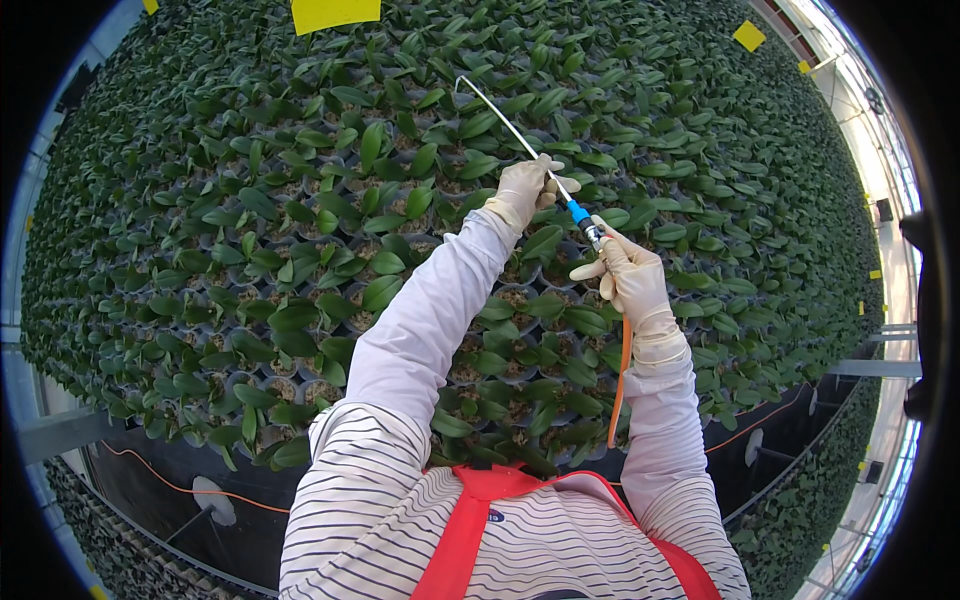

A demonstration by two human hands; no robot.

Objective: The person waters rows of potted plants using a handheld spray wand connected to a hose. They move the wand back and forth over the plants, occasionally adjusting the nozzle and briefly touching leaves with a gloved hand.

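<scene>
My left hand (525, 187), in a pale glove, grips the metal tube of a watering wand (499, 112) partway along its length. Behind it, my right hand (630, 270), gloved too, holds the wand's valve handle (592, 232), just below a blue collar (577, 211). The wand points up and to the left, and its thin hooked tip hangs over the leaves. From the right hand an orange hose (619, 382) runs down towards my body. Beneath both hands stand many potted seedlings (382, 262) with broad green leaves, resembling young orchids, in clear plastic pots.
Yellow cards (336, 13) stand among the plants, with another yellow card (748, 36) at upper right. Along the bench's near side lies a dark aisle (157, 480), crossed by an orange hose (161, 480). A metal bar (874, 368) juts out at the right. More plants (795, 517) grow behind me.
</scene>
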